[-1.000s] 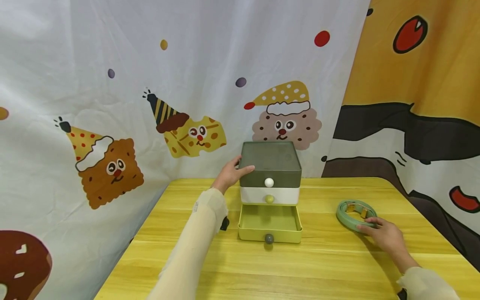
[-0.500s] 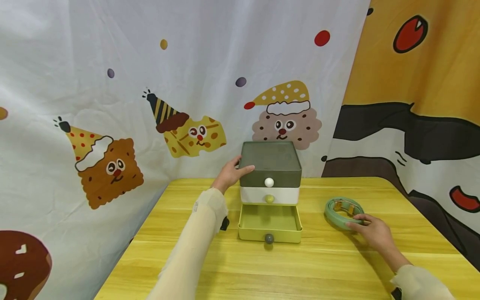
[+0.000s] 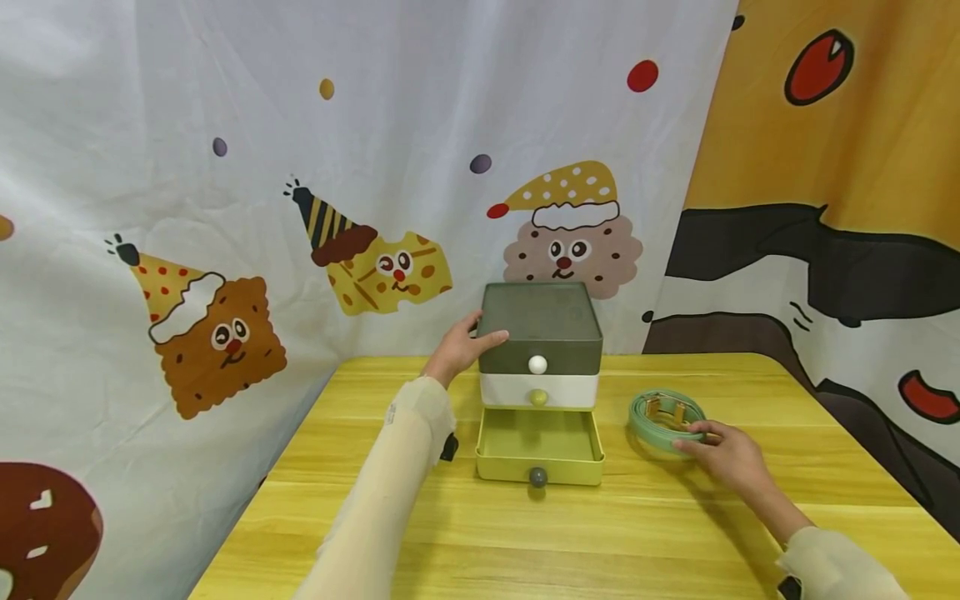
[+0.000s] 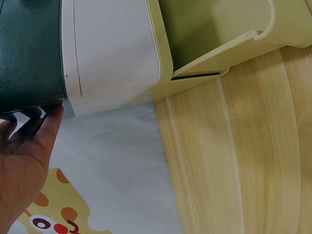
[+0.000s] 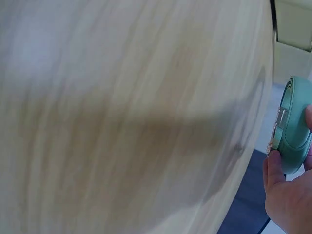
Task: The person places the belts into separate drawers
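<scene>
A small three-tier drawer box stands at mid-table, with a dark green top tier [image 3: 540, 312], a white middle tier [image 3: 525, 390] and a yellow-green bottom drawer [image 3: 555, 473] pulled out and bare inside. My left hand [image 3: 457, 346] rests against the top tier's left side, thumb along its upper edge; the left wrist view shows its fingers [image 4: 51, 126] at the dark green wall. To the right of the box, my right hand [image 3: 731, 457] pinches a coiled light green belt [image 3: 651, 432] with gold-coloured metal parts. In the right wrist view the belt [image 5: 296, 126] sits between thumb and fingers.
The box and hands are over a yellow wood-grain table [image 3: 570, 542]. Behind it hangs a white curtain [image 3: 420, 100] printed with cartoon biscuits, with a larger yellow and black print at the right. Round knobs, such as the grey one [image 3: 537, 477], stick out from the drawers.
My right hand has carried the coiled belt leftward, closer to the drawer box. The left hand and the box stay where they were.
</scene>
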A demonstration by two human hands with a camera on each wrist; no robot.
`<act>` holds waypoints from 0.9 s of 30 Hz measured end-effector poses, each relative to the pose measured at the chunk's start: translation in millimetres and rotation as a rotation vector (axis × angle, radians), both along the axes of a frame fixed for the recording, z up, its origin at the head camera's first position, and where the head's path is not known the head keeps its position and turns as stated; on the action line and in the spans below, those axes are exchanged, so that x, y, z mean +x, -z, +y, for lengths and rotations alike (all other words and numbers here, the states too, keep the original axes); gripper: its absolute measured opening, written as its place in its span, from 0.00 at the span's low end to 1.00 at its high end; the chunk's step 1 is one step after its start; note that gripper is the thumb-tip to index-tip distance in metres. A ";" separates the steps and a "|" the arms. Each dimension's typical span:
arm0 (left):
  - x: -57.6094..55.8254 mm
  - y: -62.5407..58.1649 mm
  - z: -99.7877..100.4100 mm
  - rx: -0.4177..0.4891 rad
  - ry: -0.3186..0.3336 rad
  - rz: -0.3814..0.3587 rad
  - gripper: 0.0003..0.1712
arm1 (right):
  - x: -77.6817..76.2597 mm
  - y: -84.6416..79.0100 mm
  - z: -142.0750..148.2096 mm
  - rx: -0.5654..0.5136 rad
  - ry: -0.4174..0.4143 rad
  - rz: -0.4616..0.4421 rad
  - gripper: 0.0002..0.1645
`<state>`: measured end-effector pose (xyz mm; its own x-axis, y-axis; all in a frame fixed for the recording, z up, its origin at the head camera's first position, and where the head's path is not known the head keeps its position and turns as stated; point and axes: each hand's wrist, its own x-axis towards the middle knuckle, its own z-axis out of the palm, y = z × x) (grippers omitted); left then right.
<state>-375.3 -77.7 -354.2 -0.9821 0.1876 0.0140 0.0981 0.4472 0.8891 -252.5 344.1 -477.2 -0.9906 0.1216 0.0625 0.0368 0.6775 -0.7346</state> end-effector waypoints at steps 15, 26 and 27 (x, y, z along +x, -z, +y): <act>-1.8 0.5 -1.3 -0.001 0.005 0.003 0.54 | 3.2 -18.1 -17.5 -0.039 -0.049 0.032 0.36; -1.2 0.8 -1.5 -0.007 0.001 0.003 0.55 | 13.7 -36.4 -26.6 -0.052 -0.082 0.000 0.36; -1.1 0.8 -1.8 -0.006 0.002 0.004 0.55 | 14.6 -37.8 -27.7 -0.050 -0.088 -0.002 0.35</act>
<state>-376.3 -79.4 -355.0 -0.9817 0.1897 0.0167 0.1025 0.4522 0.8860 -237.9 316.4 -439.4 -0.9977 0.0374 0.0567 -0.0196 0.6409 -0.7674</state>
